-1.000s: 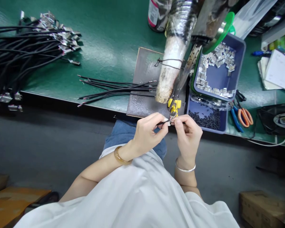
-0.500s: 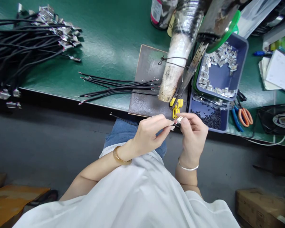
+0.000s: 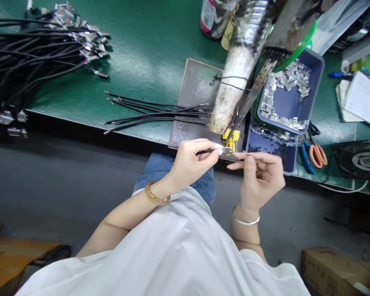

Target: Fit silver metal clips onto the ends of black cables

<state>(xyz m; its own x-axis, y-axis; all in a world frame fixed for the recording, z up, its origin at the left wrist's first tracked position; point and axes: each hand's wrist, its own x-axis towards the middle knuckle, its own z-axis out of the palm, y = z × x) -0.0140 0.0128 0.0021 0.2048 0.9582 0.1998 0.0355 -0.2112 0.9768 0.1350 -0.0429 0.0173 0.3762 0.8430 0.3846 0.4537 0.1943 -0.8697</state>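
My left hand [image 3: 193,161] pinches a black cable with a small silver connector [image 3: 227,151] at its end, just past the fingertips. To the right, my right hand [image 3: 260,174] is off the connector, its thumb against the index finger; a thin item may be between them, too small to make out. Behind the connector a yellow fixture [image 3: 233,140] sits under the tip of a white wrapped tube [image 3: 226,98]. Several black cables [image 3: 154,115] with stripped ends lie on the table and partly on a dark board [image 3: 188,133].
A large bundle of black cables with metal connectors [image 3: 91,41] lies at the left. Right of the tube are a blue bin of silver connectors [image 3: 314,88], a lower bin of small black parts [image 3: 291,158], orange-handled pliers [image 3: 318,156], papers [image 3: 364,98] and a fan [image 3: 362,158].
My right hand has let go of the silver connector and moved right. The connector now points right from my left fingertips. The view has shifted slightly.
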